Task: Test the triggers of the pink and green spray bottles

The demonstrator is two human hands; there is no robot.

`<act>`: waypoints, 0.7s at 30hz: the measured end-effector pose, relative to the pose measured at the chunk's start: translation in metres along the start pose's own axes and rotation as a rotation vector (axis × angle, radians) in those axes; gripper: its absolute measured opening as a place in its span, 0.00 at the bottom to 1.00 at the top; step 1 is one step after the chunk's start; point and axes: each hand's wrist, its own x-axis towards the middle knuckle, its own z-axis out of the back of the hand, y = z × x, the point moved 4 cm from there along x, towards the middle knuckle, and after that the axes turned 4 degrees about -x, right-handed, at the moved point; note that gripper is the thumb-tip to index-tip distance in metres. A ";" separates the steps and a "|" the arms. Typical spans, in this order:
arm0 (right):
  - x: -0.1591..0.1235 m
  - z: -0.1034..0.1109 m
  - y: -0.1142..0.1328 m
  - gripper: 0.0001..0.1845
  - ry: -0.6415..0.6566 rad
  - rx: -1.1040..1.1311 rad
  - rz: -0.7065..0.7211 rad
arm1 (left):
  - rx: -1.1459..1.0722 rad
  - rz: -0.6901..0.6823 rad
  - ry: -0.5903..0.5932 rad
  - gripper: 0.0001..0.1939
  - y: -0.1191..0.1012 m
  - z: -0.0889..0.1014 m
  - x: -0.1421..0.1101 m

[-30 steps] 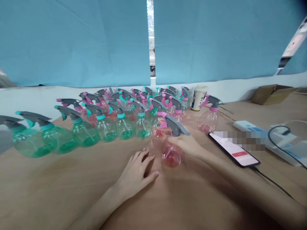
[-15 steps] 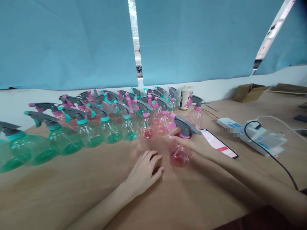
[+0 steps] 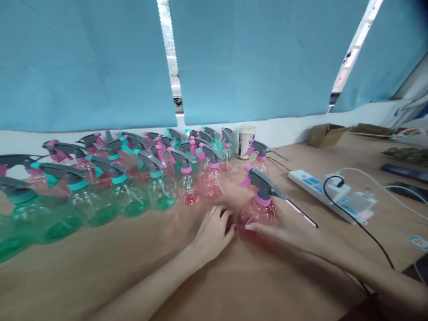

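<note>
A blue sheet [image 3: 250,67] spans the back, over the white lower wall [image 3: 294,127]. Below it spreads the brown bench [image 3: 50,276], whose left and middle carry the crowd of spray bottles [image 3: 127,198], clear green and clear pink with grey heads and teal or pink collars (a cheerful lot).

The white power strip [image 3: 302,179] lies slantwise at the right, plugs in it, and the open cardboard box [image 3: 323,137] sits farther back.

The near pink bottle [image 3: 257,215] stands on the bench between the two hands, its pink trigger side toward the left. The right hand [image 3: 296,234] is at its lower right side, thumb stretched across the front near the base; the other fingers are hidden, so I cannot tell whether they press on it. The left hand [image 3: 212,232] rests low on the bench, fingers bent and loosely parted around nothing, thumb tip just beside the bottle's base.

Behind that bottle is another pink bottle [image 3: 261,166], with the paper cup [image 3: 245,143] farther back, near the wall. Smallest comes the phone [image 3: 302,213], showing only as a thin slanting strip beyond the right hand.
</note>
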 end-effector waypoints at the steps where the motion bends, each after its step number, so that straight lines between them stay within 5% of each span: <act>1: 0.000 0.000 -0.004 0.19 0.006 -0.057 -0.018 | 0.003 0.002 -0.002 0.12 0.000 0.000 -0.001; 10: 0.065 -0.007 -0.042 0.19 -0.039 -0.243 0.019 | 0.099 0.032 0.047 0.17 -0.002 0.001 -0.004; 21: 0.099 -0.021 -0.045 0.26 -0.103 -0.481 -0.096 | 0.080 0.032 0.064 0.17 -0.002 0.001 -0.003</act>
